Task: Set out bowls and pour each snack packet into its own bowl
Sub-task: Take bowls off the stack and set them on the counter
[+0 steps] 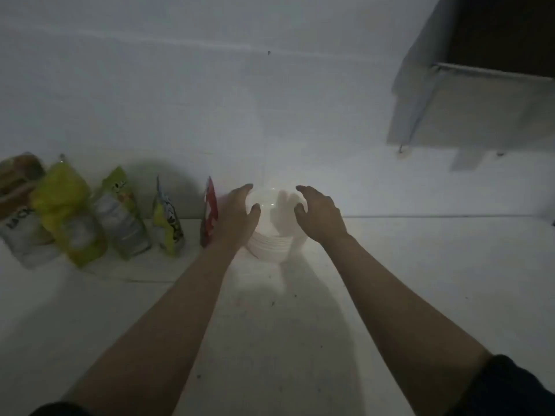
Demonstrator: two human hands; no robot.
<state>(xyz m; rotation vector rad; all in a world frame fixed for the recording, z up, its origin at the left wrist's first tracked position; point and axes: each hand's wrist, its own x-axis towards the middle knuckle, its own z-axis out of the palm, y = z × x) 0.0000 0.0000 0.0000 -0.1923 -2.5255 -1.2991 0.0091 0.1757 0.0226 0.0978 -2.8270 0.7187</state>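
A stack of white bowls [271, 244] stands on the white counter against the wall, at the centre. My left hand [237, 214] hovers at the stack's left side, fingers spread, and my right hand [319, 214] at its right side, fingers also apart. Whether either hand touches the rim I cannot tell. Several snack packets stand in a row to the left: a red packet [209, 214] just beside my left hand, a small yellow-green packet [168, 220], a green and white packet [121, 214], a yellow packet [70, 214], and a brown and white packet [18, 205].
The scene is dim. A white wall [210, 100] rises right behind the bowls. A grey wall cabinet [480, 109] hangs at the upper right. The counter [435, 280] stretches to the right and toward me.
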